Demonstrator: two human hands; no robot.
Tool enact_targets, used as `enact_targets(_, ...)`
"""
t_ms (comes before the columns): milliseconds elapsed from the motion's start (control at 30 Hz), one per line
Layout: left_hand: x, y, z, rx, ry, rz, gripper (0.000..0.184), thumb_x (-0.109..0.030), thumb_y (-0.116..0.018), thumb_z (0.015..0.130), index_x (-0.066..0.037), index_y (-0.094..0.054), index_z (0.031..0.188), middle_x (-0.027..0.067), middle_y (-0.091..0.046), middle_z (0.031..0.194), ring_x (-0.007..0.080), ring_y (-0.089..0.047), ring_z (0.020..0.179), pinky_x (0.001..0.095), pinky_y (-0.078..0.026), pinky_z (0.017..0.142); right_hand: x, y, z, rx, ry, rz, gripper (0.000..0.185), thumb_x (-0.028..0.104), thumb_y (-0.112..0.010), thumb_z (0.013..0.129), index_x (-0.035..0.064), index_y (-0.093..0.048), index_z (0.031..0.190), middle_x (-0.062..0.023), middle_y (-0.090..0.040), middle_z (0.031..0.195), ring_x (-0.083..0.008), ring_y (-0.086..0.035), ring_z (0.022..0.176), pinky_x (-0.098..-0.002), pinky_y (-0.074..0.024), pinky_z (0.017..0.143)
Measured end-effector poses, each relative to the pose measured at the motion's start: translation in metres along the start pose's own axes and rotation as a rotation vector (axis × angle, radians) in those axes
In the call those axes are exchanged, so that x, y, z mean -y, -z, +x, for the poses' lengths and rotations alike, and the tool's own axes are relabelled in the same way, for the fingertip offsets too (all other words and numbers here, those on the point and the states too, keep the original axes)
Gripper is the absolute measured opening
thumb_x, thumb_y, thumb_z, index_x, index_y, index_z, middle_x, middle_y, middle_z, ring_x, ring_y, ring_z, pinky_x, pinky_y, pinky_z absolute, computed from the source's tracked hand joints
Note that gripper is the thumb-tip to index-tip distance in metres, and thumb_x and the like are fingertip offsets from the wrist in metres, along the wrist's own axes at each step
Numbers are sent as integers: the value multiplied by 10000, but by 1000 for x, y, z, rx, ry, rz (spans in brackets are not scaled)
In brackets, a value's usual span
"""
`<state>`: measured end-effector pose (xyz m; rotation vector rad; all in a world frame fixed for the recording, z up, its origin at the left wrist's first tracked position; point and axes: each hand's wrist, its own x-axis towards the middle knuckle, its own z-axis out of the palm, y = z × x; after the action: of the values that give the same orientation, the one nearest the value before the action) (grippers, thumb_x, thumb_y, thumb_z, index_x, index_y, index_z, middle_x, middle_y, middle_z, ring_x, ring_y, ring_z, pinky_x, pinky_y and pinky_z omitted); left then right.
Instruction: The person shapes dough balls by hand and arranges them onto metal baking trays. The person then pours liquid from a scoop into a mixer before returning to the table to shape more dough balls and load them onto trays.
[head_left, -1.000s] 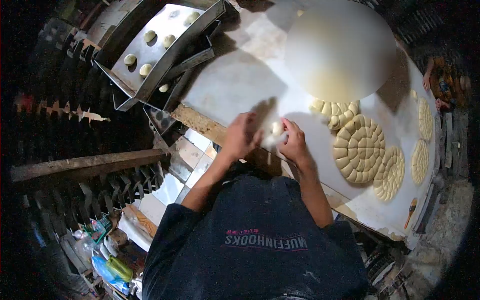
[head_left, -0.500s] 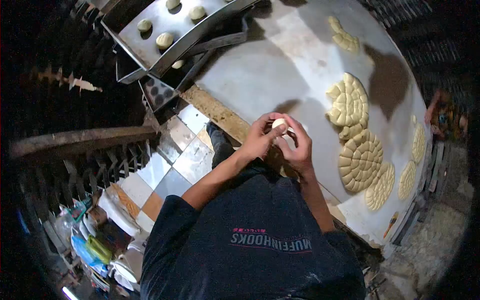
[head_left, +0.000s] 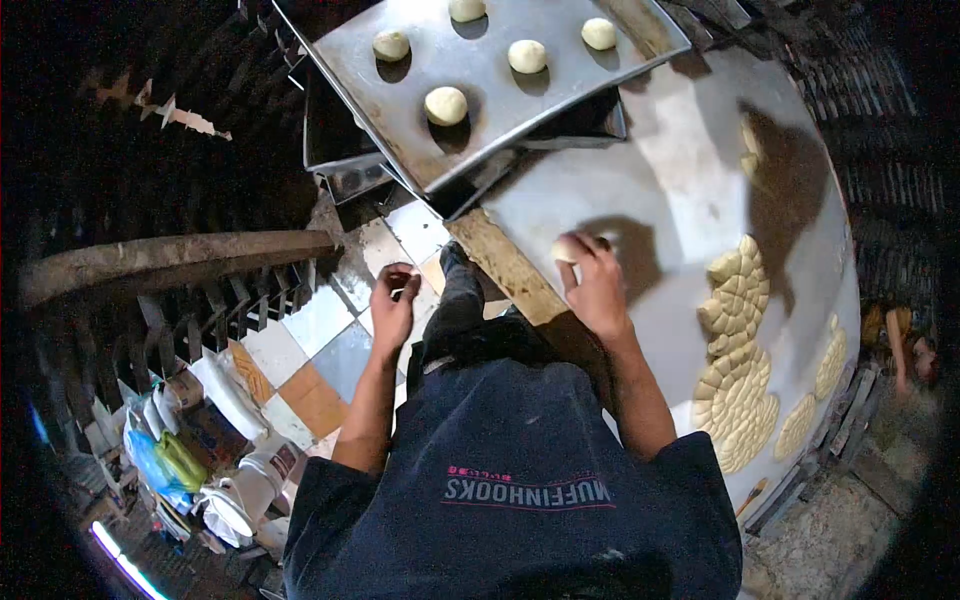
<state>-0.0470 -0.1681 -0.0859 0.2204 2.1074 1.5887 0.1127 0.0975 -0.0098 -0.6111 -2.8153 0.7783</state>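
Observation:
My right hand [head_left: 598, 285] holds a small pale dough ball [head_left: 567, 250] over the near part of the floured table [head_left: 640, 200]. Fingers curled, with a gap between thumb and fingertips, my left hand [head_left: 393, 305] hangs over the tiled floor and holds nothing that I can see. A metal tray [head_left: 500, 110] at the top bears several round dough balls, one of them [head_left: 445, 105] near its front corner. To the right on the table lie flat rounds of dough divided into pieces [head_left: 735, 370].
More metal trays [head_left: 340, 130] are stacked under the top one. A wooden beam [head_left: 180, 262] crosses the left side. Bags [head_left: 160, 465] and a white bucket [head_left: 235, 500] are at the lower left. A brush [head_left: 752, 495] lies at the table's right corner. Another person's arm [head_left: 896, 345] shows at the far right.
My hands have parted: the left moved left off the table, while the right keeps the dough ball. The view has turned, so the tray appears larger and nearer the middle.

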Motion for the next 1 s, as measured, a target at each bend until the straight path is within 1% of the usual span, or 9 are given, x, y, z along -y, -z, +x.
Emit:
enact_targets(200,108,48,58,-83,-38,257,156,-104,-653,866,-35,-613,999,38,-619,810,108,-537,720,254,-436,662,-25,-13,25,-79,-73,-29,310,118,-639,837,29,-625,1134,-213,-634,1101,-384,-607,1011,-394,-490,886)
enact_targets(233,109,56,64,-50,105,215,264,-175,-701,829,-5,-644,1022,134,-669,890,213,-626,809,313,-491,749,-14,6,32,62,-298,128,316,135,-634,851,50,-630,1155,-187,-661,1077,-344,-632,1005,-375,-505,887)
enact_targets(367,164,80,90,-25,154,73,259,-181,-686,843,13,-636,1008,126,-668,894,211,-625,809,314,-492,750,7,61,47,-109,-499,1551,552,119,-534,882,-59,-367,1377,-213,-527,1275,-314,-590,1094,-410,-517,928)
enact_targets(467,183,96,103,-15,48,329,210,-171,-676,837,-22,-636,980,142,-664,868,231,-623,796,344,-491,707,37,98,79,-67,-262,1683,569,116,-596,833,-61,-389,1333,-230,-531,1223,-305,-582,1100,-395,-516,934)
enact_targets(567,197,111,113,9,266,282,238,-173,-672,808,-4,-636,971,157,-673,816,261,-639,757,367,-492,715,83,126,130,-90,-178,1129,439,32,-625,811,-18,-481,1222,-163,-572,1126,-239,-600,1075,-385,-541,891)
enact_targets(733,259,134,92,-165,455,336,262,-221,-628,799,-5,-693,933,122,-677,788,213,-643,739,326,-501,687,45,130,254,-89,-71,832,408,56,-716,779,29,-534,1143,-65,-624,962,-190,-647,957,-324,-540,854)
enact_targets(833,265,137,51,-101,557,292,233,-242,-609,836,-30,-683,897,70,-630,661,155,-577,528,307,-454,497,-4,111,337,-186,1,406,398,122,-752,761,29,-567,1100,-81,-649,971,-188,-651,960,-325,-529,836)
enact_targets(933,269,130,12,-74,663,238,167,-200,-597,842,-46,-649,881,54,-585,602,145,-548,498,294,-451,460,-26,98,380,-268,45,201,414,171,-799,715,56,-592,1054,-73,-665,983,-164,-626,938,-334,-505,807)
enact_targets(1000,251,125,-2,-75,689,272,143,-145,-617,815,-52,-657,916,77,-623,634,166,-609,552,310,-499,516,-28,97,387,-41,135,-78,479,199,-823,656,57,-592,1051,-85,-670,985,-200,-632,941,-360,-501,827)
